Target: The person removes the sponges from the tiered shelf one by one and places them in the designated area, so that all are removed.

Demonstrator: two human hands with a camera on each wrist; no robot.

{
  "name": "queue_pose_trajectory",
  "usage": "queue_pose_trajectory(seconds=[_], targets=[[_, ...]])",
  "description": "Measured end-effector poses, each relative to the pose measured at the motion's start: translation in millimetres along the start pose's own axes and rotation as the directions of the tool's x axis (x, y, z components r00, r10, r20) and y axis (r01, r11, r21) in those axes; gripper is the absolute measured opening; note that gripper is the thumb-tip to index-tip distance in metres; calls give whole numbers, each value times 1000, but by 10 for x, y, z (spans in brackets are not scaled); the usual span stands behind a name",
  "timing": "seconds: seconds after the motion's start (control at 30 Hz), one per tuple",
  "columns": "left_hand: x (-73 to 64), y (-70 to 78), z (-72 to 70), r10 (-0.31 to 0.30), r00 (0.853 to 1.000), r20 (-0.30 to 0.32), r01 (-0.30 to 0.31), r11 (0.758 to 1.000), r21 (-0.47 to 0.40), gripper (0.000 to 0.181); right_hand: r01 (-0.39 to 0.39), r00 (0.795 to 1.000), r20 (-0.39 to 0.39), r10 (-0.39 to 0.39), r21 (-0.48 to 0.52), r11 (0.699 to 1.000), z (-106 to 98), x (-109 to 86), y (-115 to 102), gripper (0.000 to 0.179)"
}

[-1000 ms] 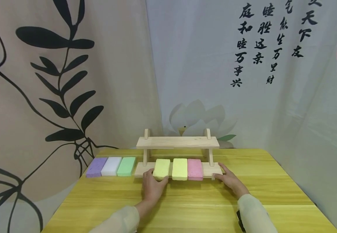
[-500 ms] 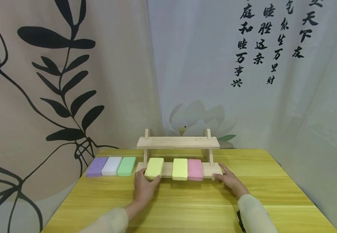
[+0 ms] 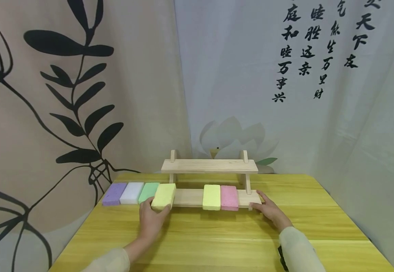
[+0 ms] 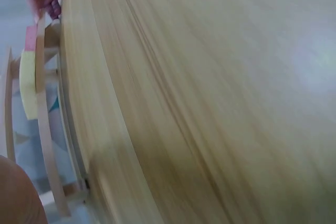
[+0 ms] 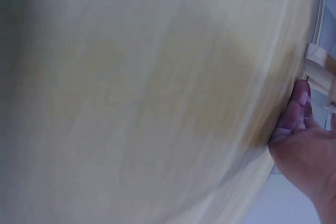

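My left hand (image 3: 152, 223) pinches a yellow sponge (image 3: 164, 196) between thumb and fingers. That sponge is in front of the left end of the lower board of a two-tier wooden rack (image 3: 209, 165), close beside a green sponge (image 3: 148, 192). With thumb and fingers, my right hand (image 3: 272, 213) holds the right end of the lower board. On this board lie a second yellow sponge (image 3: 211, 197) and a pink sponge (image 3: 229, 197), side by side. In the left wrist view, only a rounded part of the left hand (image 4: 18, 192) shows; the held sponge is out of sight.
Left of the rack, a white sponge (image 3: 132, 193) and a purple sponge (image 3: 114, 194) lie in a row with the green one. All stand on a wood-grain table (image 3: 217, 241). Behind hangs a printed curtain (image 3: 142, 75) with plants and writing.
My left hand has carried the yellow sponge leftward along the lower board, from near the other yellow sponge to beside the green one. My right hand stays at the rack's right end.
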State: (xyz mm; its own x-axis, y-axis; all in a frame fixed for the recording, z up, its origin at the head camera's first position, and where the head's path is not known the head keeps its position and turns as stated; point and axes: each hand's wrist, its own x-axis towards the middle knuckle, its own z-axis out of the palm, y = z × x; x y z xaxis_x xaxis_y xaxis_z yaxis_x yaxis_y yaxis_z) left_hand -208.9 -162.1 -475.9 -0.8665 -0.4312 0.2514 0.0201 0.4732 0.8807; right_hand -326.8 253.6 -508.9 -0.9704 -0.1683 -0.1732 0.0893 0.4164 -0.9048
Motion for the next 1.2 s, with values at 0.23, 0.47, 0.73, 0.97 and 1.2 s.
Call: queue_pose_trajectory(seconds=[0.23, 0.47, 0.73, 0.97, 1.2], targets=[[18, -90, -222, -10, 1000, -12, 10, 1000, -1, 73, -15, 1000, -11, 14, -25, 1000, 21, -90, -107, 91], [27, -229, -349, -28, 999, -39, 29, 999, 30, 75, -8, 1000, -5, 8, -34, 999, 37, -115, -118, 92], [18, -396, -470, -30, 998, -47, 33, 998, 56, 71, -13, 1000, -8, 13, -31, 999, 17, -78, -83, 96], [-32, -508, -527, -45, 998, -53, 51, 992, 114, 76, -24, 999, -28, 24, -33, 999, 31, -92, -112, 89], [-43, -558, -545, -48, 998, -49, 55, 987, 154, 77, -22, 999, -25, 21, -43, 999, 26, -89, -111, 89]])
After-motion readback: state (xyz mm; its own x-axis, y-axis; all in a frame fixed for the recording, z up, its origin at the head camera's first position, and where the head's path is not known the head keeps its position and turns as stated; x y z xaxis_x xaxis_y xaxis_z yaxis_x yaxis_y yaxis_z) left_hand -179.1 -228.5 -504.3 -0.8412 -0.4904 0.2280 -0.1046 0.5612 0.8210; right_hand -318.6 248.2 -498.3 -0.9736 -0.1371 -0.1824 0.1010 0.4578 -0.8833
